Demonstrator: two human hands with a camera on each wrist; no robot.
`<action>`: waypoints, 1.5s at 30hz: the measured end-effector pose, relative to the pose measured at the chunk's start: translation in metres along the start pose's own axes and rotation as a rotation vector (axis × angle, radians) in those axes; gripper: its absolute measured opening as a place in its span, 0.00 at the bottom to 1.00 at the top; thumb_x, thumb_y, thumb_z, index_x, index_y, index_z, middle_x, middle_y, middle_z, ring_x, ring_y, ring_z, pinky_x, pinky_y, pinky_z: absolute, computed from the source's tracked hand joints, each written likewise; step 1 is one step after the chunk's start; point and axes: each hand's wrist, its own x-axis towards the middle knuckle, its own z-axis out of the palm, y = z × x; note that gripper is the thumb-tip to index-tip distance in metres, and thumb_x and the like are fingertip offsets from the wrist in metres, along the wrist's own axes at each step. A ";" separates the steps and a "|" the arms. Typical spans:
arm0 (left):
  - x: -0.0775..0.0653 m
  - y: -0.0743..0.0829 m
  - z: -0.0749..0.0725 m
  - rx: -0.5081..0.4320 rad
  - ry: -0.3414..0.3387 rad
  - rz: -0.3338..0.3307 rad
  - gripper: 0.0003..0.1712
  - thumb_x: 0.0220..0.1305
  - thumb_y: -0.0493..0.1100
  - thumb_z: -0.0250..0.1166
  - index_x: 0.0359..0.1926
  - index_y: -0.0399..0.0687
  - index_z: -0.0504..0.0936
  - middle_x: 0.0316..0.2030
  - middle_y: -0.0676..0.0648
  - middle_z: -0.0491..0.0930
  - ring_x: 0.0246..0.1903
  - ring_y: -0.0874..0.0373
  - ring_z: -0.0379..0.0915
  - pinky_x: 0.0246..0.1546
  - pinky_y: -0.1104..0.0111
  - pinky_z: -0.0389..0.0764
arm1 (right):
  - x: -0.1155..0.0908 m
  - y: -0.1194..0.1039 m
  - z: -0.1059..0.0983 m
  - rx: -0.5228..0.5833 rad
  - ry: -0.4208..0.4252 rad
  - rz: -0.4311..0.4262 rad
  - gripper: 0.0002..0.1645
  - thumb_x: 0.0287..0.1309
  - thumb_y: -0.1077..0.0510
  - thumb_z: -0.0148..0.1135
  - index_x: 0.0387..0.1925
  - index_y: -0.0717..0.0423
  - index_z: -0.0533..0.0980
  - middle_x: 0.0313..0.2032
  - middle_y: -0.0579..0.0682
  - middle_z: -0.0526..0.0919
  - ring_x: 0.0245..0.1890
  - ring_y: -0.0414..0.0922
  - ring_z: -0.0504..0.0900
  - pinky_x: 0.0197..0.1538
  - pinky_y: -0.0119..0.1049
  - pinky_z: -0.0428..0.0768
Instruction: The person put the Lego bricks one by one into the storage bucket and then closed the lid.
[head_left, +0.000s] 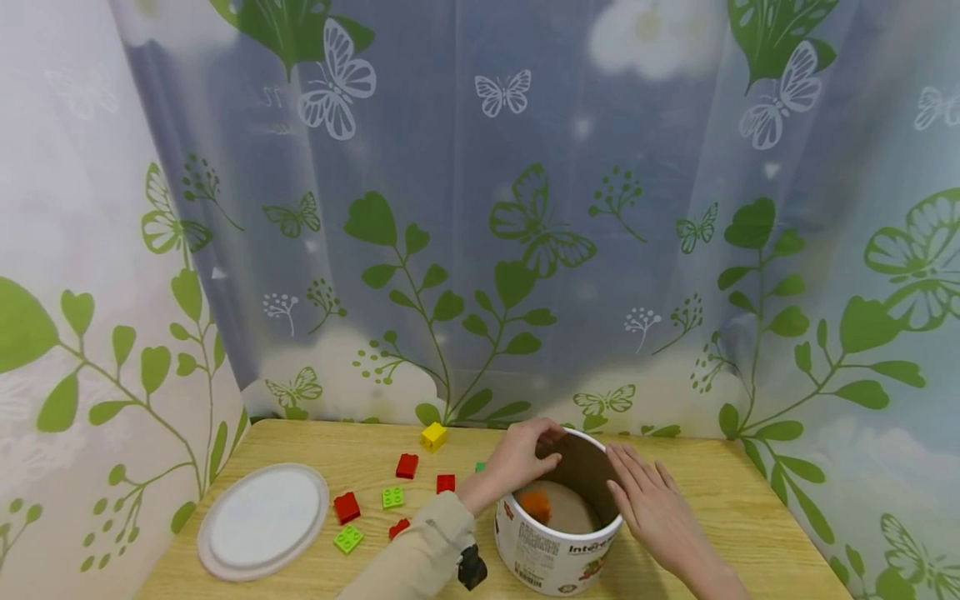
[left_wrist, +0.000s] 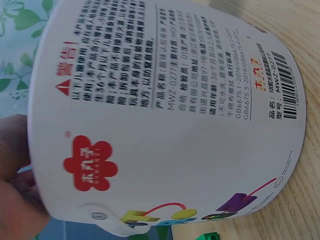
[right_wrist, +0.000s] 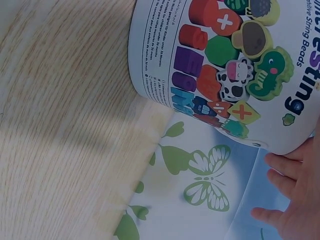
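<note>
A white printed bucket (head_left: 558,546) stands at the front of the table, an orange piece (head_left: 536,504) inside it. My left hand (head_left: 517,458) is over the bucket's left rim, fingers bent and thumb apart, with nothing visible between them. In the left wrist view, the left hand (left_wrist: 19,192) shows partly behind the rim. On the opposite side, my right hand (head_left: 656,504) rests its extended fingers against the rim. The right wrist view shows the right hand (right_wrist: 295,185) beside the bucket's picture-covered wall (right_wrist: 220,60).
A round white lid (head_left: 264,518) lies at the left. Between it and the bucket are scattered building blocks, including a yellow block (head_left: 432,437), a red block (head_left: 347,507) and a light green block (head_left: 348,538). A patterned curtain (head_left: 465,208) hangs behind the wooden table (head_left: 750,533).
</note>
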 end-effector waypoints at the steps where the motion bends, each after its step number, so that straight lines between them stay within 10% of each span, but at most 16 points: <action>1: -0.001 0.000 -0.001 -0.030 0.014 0.010 0.17 0.65 0.37 0.70 0.54 0.39 0.82 0.48 0.43 0.85 0.47 0.53 0.82 0.48 0.71 0.83 | 0.000 0.000 0.000 0.000 0.001 -0.002 0.30 0.76 0.50 0.52 0.72 0.57 0.68 0.70 0.55 0.71 0.71 0.54 0.69 0.70 0.63 0.64; 23: -0.028 0.004 -0.039 -0.164 0.148 0.026 0.20 0.69 0.44 0.68 0.59 0.44 0.81 0.53 0.46 0.84 0.52 0.52 0.82 0.55 0.65 0.82 | 0.001 0.000 0.001 0.011 0.004 -0.008 0.30 0.74 0.52 0.54 0.73 0.58 0.67 0.71 0.55 0.71 0.71 0.55 0.68 0.70 0.63 0.64; 45: -0.079 -0.033 -0.059 -0.191 0.199 -0.115 0.19 0.68 0.44 0.69 0.57 0.45 0.81 0.52 0.45 0.84 0.52 0.50 0.81 0.56 0.55 0.82 | 0.000 0.000 0.002 0.008 0.031 -0.026 0.29 0.75 0.51 0.52 0.71 0.59 0.68 0.69 0.57 0.72 0.70 0.57 0.70 0.69 0.64 0.65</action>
